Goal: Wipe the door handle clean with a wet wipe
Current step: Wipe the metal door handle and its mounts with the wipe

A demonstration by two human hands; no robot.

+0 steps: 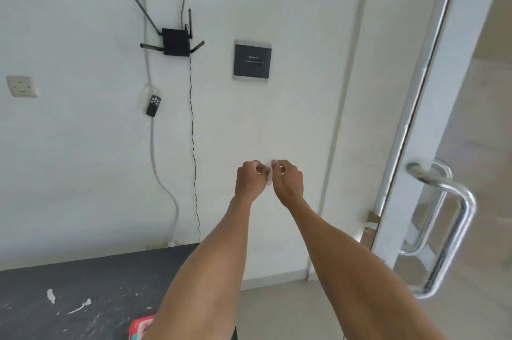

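Note:
My left hand (250, 180) and my right hand (288, 182) are raised side by side in front of the white wall, fingers pinched on a small white wet wipe (268, 166) held between them; most of the wipe is hidden by the fingers. The chrome door handle (454, 218), a curved steel bar, is mounted on the glass door (432, 90) to the right, well apart from both hands.
A dark table (83, 290) with white scraps fills the lower left, a colourful wipe packet (140, 326) at its near edge. On the wall hang a black router (174, 42), cables, a small remote (153, 105), a socket (22, 86) and a dark panel (252, 61).

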